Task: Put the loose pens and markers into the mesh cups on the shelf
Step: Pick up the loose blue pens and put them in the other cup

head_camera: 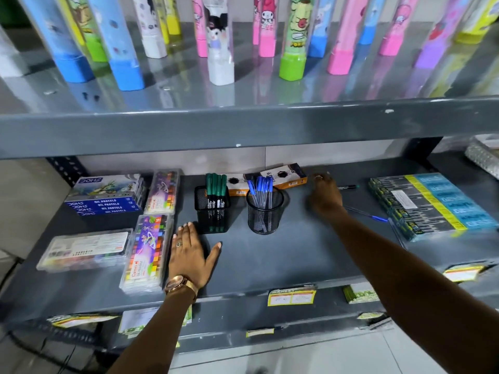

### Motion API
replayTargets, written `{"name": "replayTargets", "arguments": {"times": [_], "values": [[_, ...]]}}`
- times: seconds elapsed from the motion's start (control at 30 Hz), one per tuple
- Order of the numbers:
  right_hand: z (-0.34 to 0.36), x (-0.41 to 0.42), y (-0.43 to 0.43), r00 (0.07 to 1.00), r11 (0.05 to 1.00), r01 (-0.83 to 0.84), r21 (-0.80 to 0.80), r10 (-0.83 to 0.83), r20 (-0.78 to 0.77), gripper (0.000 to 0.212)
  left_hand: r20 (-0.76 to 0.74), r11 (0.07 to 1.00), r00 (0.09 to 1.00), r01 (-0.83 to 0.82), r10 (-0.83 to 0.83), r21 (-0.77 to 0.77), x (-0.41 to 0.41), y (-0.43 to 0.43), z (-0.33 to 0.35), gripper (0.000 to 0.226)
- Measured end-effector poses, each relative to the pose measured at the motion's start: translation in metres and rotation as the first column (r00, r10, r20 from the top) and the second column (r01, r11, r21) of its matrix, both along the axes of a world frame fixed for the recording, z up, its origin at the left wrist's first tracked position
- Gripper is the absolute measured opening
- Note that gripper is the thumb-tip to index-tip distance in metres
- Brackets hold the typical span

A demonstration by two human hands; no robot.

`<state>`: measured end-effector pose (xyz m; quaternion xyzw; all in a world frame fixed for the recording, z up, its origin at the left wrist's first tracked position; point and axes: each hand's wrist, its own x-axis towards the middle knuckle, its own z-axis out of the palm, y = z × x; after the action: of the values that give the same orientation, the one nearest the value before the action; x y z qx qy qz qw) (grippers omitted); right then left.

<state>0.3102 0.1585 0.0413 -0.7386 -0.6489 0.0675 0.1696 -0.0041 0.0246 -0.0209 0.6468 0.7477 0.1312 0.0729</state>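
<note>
- The grey painted metal shelf (270, 255) has a smooth, slightly glossy deck with a scuffed front lip carrying yellow paper price labels (291, 296).
- A square black wire-mesh cup (212, 211) stands near the middle of the deck, holding upright markers with green caps and black barrels (216, 195).
- Just to its right, apart from it, stands a round black wire-mesh cup (264, 214) with clear-barrelled pens topped by blue caps (261, 191) leaning inside.
- The left hand (191, 252) lies flat and open on the deck, palm down, fingers spread, gripping nothing; its fingertips are just beside the square cup's lower left corner. A rose-gold wristwatch (179, 286) circles the wrist.
- The right hand (325, 195) reaches to the back of the shelf, right of the round cup; it is blurred and seen from behind, so I cannot tell whether its fingers grip anything.
- A loose black marker with a green tip (348, 187) lies flat on the deck just right of that hand.
- A loose clear pen with a blue cap (370, 215) lies flat beside the right forearm, nearer the front.
- Flat blue cardboard oil pastel boxes (105, 195) and clear plastic pastel cases (148, 252) sit to the left; shrink-wrapped blue and yellow pen packs (432, 206) sit to the right.
- Tall cartoon-printed plastic tubes (218, 39) stand on the upper shelf.
</note>
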Motion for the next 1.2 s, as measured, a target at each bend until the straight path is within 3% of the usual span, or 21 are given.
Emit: {"name": "replayTargets", "arguments": {"times": [0.1,0.27,0.43,0.67,0.73,0.83,0.93,1.03,1.13,1.17,1.2], "values": [[-0.005,0.006,0.005,0.986,0.986,-0.083,-0.144,0.102,0.129,0.041,-0.003,1.000,1.000,-0.002,0.002,0.004,0.001,-0.001,-0.001,0.101],[-0.005,0.000,-0.001,0.964,0.974,-0.134,-0.180,0.170,0.205,0.030,0.015,1.000,1.000,-0.008,0.007,0.008,0.001,-0.001,0.000,0.097],[-0.004,-0.011,-0.010,0.938,0.955,-0.229,-0.188,0.268,0.220,0.026,0.023,1.000,1.000,-0.008,0.008,0.011,0.003,-0.001,0.004,0.096],[-0.006,-0.031,-0.047,0.896,0.926,-0.374,-0.056,0.377,0.235,0.034,0.038,1.000,0.999,0.008,-0.008,0.006,0.002,-0.003,0.005,0.095],[0.001,-0.037,-0.059,0.934,0.935,-0.339,0.101,0.322,0.155,0.045,0.035,1.000,0.999,0.010,-0.010,0.008,0.002,-0.003,0.003,0.095],[0.024,-0.041,-0.076,0.968,0.895,-0.166,0.415,0.227,-0.103,0.041,0.033,1.000,0.999,0.008,-0.009,0.020,0.002,-0.004,0.001,0.094],[0.067,-0.053,-0.089,0.897,0.772,0.019,0.636,0.268,-0.351,0.025,0.035,1.000,0.999,0.002,-0.002,0.018,0.001,-0.003,0.001,0.093],[0.106,-0.086,-0.087,0.687,0.725,0.210,0.656,0.368,-0.627,0.014,0.039,1.000,0.999,0.003,-0.003,0.012,0.001,-0.003,0.002,0.092],[0.116,-0.135,-0.071,0.458,0.779,0.193,0.596,0.466,-0.757,0.023,0.055,1.000,0.998,0.004,-0.004,0.002,0.003,-0.004,0.001,0.091],[0.114,-0.154,-0.067,0.461,0.789,0.124,0.602,0.491,-0.739,0.016,0.057,1.000,0.998,0.003,-0.004,0.006,0.001,-0.004,0.001,0.091],[0.110,-0.170,-0.062,0.530,0.790,0.028,0.613,0.508,-0.679,0.009,0.058,1.000,0.998,0.003,-0.003,0.004,0.001,-0.003,0.001,0.091]]}}
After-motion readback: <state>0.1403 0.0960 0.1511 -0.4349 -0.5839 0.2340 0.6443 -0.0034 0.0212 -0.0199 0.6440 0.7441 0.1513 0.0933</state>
